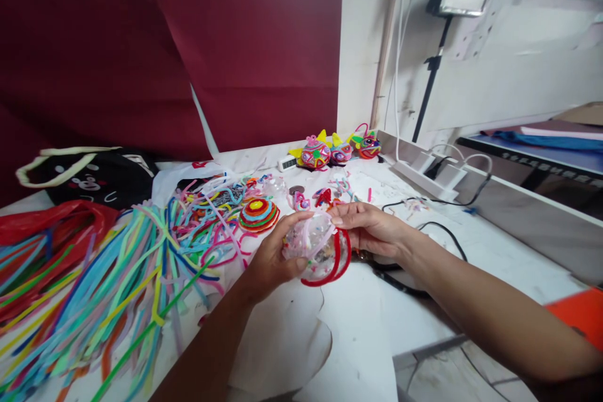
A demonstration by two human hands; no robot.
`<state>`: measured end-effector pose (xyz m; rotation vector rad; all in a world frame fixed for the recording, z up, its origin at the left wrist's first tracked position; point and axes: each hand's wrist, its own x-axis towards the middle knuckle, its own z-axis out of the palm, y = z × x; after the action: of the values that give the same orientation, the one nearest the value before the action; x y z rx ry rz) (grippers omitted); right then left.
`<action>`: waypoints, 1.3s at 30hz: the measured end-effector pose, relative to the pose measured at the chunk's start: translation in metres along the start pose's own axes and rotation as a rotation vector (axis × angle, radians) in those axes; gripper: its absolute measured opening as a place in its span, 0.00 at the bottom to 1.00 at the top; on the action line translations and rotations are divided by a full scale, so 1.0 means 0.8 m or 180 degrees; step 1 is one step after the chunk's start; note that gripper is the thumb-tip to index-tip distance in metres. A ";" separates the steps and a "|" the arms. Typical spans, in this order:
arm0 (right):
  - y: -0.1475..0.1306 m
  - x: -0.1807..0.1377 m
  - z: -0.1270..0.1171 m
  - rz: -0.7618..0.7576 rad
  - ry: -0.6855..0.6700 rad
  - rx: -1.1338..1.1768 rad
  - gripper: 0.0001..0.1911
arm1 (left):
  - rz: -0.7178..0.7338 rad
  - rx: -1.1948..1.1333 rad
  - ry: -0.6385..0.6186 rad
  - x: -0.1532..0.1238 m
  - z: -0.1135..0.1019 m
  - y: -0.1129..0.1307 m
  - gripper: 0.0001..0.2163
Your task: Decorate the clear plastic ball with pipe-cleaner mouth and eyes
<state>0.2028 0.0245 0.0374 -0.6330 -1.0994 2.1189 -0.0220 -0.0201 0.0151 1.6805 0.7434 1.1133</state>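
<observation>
Here, two bare hands are holding a clear ball [301, 244] between them, above a white tabletop [362, 330]; everything below is being placed from that ball. The left hand [276, 260] is cupping its left side, fingers curving over the top and thumb pressing low on the near face. The right hand [370, 227] is gripping its upper right edge in a narrow pinch, thumb and forefinger closing where a pale pink strip [321, 235] and two red strips [338, 259] are coming together; which strip is between the fingertips, I cannot tell. Neither hand is standing nearer, since both are touching the ball. Being round, it is showing no clear long axis, but the red strips are running roughly up and down, bowing around its right side and curling under toward its lower edge. Beyond the ball and to its left, a striped disc [259, 215] is lying. Farther left, a heap of fuzzy stems [127, 289] is spreading. To the ball's right, a black cable [400, 287] is trailing beneath the right forearm.
</observation>
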 end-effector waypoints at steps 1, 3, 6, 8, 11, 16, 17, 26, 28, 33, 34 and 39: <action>0.000 0.000 0.000 -0.0009 0.0009 0.0011 0.13 | 0.0001 -0.0023 -0.0007 0.000 0.000 -0.001 0.29; 0.000 0.001 0.001 -0.0041 0.0009 0.0016 0.14 | -0.0007 -0.0085 -0.0014 0.000 -0.001 -0.002 0.28; -0.002 0.000 0.004 -0.0086 -0.0030 -0.0008 0.14 | -0.0036 -0.0188 -0.0016 0.001 -0.002 -0.003 0.28; -0.003 -0.001 0.006 -0.0124 -0.0059 -0.0025 0.14 | -0.0077 -0.0265 -0.0009 0.000 -0.002 -0.004 0.29; -0.004 -0.002 0.009 -0.0201 -0.0065 -0.0035 0.14 | -0.0151 -0.0430 0.0059 0.000 -0.001 -0.005 0.29; -0.004 -0.003 0.009 -0.0287 0.0152 -0.0274 0.18 | -0.0184 -0.0697 0.0277 0.002 0.005 0.001 0.28; -0.005 -0.003 0.009 -0.0363 0.0210 -0.0375 0.18 | -0.0185 -0.0743 0.0305 0.002 0.007 0.002 0.28; -0.007 -0.017 0.024 -0.1984 0.0826 -0.2401 0.10 | -0.0219 -0.0761 0.0457 0.004 0.005 0.003 0.28; -0.005 -0.019 0.026 -0.2264 0.0785 -0.2869 0.08 | -0.0195 -0.0691 0.0407 0.004 0.003 0.000 0.28; -0.002 -0.019 0.024 -0.2422 0.0734 -0.3196 0.04 | -0.0170 -0.0509 0.0305 0.004 0.000 -0.005 0.28; -0.001 -0.018 0.024 -0.2390 0.0732 -0.3181 0.05 | -0.0168 -0.0479 0.0297 0.004 0.000 -0.006 0.28; 0.000 -0.018 0.024 -0.2186 0.0667 -0.3025 0.05 | -0.0165 -0.0414 0.0292 0.003 -0.001 -0.008 0.29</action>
<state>0.1993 0.0041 0.0496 -0.7159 -1.8546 0.8632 -0.0215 -0.0155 0.0099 1.5016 0.7518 1.1831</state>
